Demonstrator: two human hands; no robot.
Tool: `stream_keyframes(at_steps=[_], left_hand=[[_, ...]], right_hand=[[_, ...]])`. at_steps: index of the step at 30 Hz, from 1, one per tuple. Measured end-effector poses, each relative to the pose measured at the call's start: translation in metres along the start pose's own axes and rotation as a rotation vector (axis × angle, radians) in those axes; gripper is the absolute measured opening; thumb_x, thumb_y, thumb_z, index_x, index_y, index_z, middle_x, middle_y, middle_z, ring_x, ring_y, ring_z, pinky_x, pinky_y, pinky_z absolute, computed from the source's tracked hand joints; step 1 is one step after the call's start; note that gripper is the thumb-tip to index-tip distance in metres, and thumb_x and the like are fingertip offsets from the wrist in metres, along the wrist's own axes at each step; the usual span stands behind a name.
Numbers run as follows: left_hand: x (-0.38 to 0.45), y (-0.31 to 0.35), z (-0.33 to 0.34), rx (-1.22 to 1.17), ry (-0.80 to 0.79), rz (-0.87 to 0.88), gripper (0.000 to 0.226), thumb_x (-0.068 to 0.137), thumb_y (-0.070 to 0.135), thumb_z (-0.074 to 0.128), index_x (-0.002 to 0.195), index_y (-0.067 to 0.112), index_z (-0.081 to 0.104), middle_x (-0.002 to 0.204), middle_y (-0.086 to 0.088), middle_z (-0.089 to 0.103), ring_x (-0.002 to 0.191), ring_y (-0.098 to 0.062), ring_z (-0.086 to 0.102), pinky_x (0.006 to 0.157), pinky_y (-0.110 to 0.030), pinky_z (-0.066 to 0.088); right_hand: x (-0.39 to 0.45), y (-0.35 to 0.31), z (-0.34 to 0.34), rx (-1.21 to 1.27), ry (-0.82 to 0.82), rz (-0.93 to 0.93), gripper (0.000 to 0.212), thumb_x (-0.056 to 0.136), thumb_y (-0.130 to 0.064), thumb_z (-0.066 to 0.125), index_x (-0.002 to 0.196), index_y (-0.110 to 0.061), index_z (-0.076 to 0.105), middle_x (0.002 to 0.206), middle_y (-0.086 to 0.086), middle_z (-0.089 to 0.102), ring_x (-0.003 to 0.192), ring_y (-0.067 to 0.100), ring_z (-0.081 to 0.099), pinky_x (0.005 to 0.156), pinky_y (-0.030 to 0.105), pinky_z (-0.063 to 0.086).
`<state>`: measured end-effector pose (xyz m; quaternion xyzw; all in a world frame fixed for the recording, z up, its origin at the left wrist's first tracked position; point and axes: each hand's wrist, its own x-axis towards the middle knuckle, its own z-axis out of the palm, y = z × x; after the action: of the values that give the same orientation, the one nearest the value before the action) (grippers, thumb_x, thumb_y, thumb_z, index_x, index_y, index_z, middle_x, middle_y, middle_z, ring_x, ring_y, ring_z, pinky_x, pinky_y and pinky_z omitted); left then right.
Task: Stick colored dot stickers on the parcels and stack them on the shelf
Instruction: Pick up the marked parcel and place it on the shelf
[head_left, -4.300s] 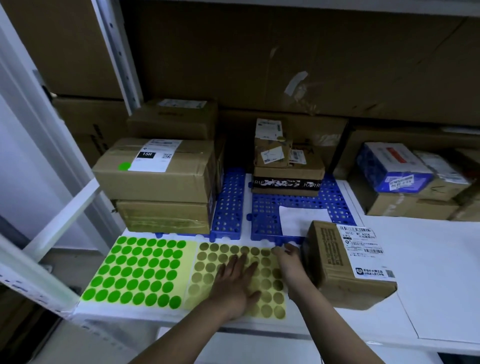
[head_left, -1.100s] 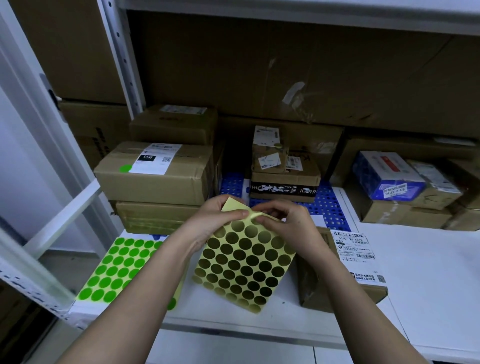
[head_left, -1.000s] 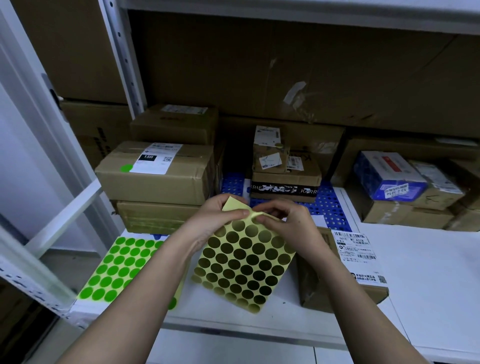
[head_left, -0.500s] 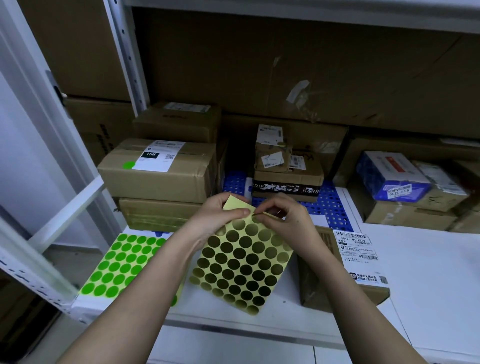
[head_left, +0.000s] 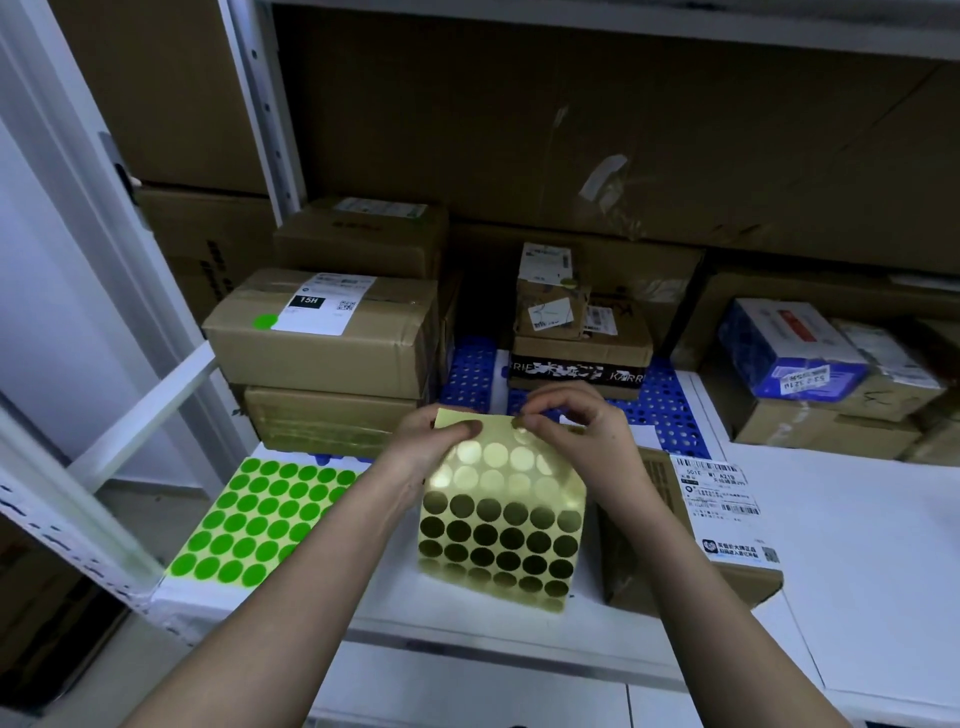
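Both hands busy: left hand (head_left: 434, 441) grips gold sheet (head_left: 501, 525), right hand (head_left: 569, 428) pinches dot (head_left: 518, 422); peel slowly, keep sheet taut.

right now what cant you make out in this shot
Head view only:
- Whether a dot is free of the gold sticker sheet: the right hand fingertips cover that corner.
- Left side of the parcel in front: hidden behind the sheet and the right forearm.
- Print on its label: too small.
- Left hand fingers behind the sheet: hidden.

Gold-dot sheet (head_left: 501, 525) — pale yellow backing; green-dot sheet (head_left: 260, 522); blue perforated mat (head_left: 470, 371).
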<state>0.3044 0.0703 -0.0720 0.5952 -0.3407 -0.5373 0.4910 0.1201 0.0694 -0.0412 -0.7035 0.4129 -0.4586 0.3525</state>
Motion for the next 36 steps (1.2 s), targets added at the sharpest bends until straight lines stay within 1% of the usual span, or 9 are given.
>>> stream_keyframes(at_steps=[4,10,16,20,22,27,31,34,36], left_hand=[[0.01,-0.013,-0.004,-0.066,0.085,-0.091,0.012,0.084,0.005,0.067,0.094,0.009,0.064,0.077,-0.008,0.066,0.065,-0.019,0.062,0.059,-0.026,0.051],[0.025,-0.04,-0.003,-0.058,0.081,-0.167,0.02,0.087,0.003,0.061,0.107,0.004,0.06,0.082,-0.01,0.065,0.07,-0.022,0.062,0.062,-0.028,0.051],[0.033,-0.058,-0.001,0.086,0.114,-0.133,0.026,0.086,-0.002,0.058,0.11,0.005,0.061,0.08,-0.009,0.062,0.065,-0.02,0.059,0.058,-0.026,0.049],[0.033,-0.064,-0.001,0.284,0.102,-0.024,0.037,0.087,-0.001,0.056,0.122,0.008,0.054,0.102,-0.012,0.061,0.067,-0.016,0.056,0.059,-0.025,0.045],[0.028,-0.068,-0.001,0.411,0.065,0.096,0.042,0.089,0.0,0.055,0.129,0.011,0.047,0.118,-0.012,0.059,0.075,-0.017,0.057,0.062,-0.025,0.044],[0.013,-0.082,-0.004,0.832,0.014,0.451,0.051,0.091,0.003,0.053,0.138,0.016,0.042,0.141,-0.002,0.041,0.128,-0.017,0.042,0.099,-0.02,0.034],[0.002,-0.099,-0.011,1.039,0.02,0.668,0.045,0.087,-0.001,0.054,0.129,0.014,0.055,0.136,-0.003,0.047,0.124,-0.017,0.046,0.101,-0.022,0.035],[-0.005,-0.114,-0.014,1.16,-0.074,0.688,0.037,0.081,0.004,0.06,0.117,0.011,0.065,0.12,-0.006,0.062,0.109,-0.023,0.061,0.093,-0.029,0.046],[-0.01,-0.124,-0.017,1.254,-0.158,0.635,0.035,0.079,0.022,0.054,0.11,0.012,0.069,0.114,-0.005,0.066,0.102,-0.022,0.065,0.088,-0.028,0.051]], right_hand=[[-0.015,0.01,0.004,-0.002,0.004,0.027,0.031,0.089,-0.011,0.065,0.106,-0.036,0.065,0.109,-0.009,0.058,0.103,-0.003,0.055,0.087,0.011,0.041],[-0.045,0.041,0.028,-0.392,-0.176,0.086,0.074,0.089,-0.02,0.064,0.141,-0.053,0.022,0.132,-0.008,0.05,0.118,0.009,0.047,0.097,0.034,0.045],[-0.08,0.069,0.041,-0.648,-0.4,0.121,0.093,0.087,-0.032,0.061,0.151,-0.033,-0.006,0.148,-0.004,0.038,0.131,0.016,0.036,0.107,0.027,0.026],[-0.094,0.093,0.045,-0.693,-0.439,0.113,0.085,0.089,-0.049,0.044,0.145,-0.035,-0.018,0.156,-0.001,0.025,0.142,0.015,0.022,0.115,0.028,0.018],[-0.097,0.099,0.047,-0.73,-0.468,0.107,0.082,0.09,-0.052,0.038,0.144,-0.033,-0.019,0.157,0.0,0.022,0.144,0.015,0.017,0.116,0.027,0.013],[-0.104,0.107,0.055,-0.787,-0.448,0.095,0.08,0.088,-0.053,0.032,0.15,-0.027,-0.012,0.156,0.003,0.027,0.145,0.017,0.019,0.116,0.031,0.013],[-0.103,0.105,0.062,-0.806,-0.396,0.097,0.076,0.089,-0.047,0.03,0.151,-0.026,-0.01,0.15,0.004,0.036,0.139,0.019,0.03,0.113,0.033,0.02],[-0.099,0.102,0.064,-0.796,-0.362,0.128,0.076,0.093,-0.037,0.04,0.152,-0.026,-0.007,0.141,0.003,0.045,0.13,0.019,0.038,0.109,0.031,0.025],[-0.095,0.102,0.065,-0.793,-0.33,0.132,0.077,0.092,-0.034,0.043,0.152,-0.026,-0.004,0.134,0.002,0.051,0.123,0.019,0.044,0.105,0.031,0.029]])
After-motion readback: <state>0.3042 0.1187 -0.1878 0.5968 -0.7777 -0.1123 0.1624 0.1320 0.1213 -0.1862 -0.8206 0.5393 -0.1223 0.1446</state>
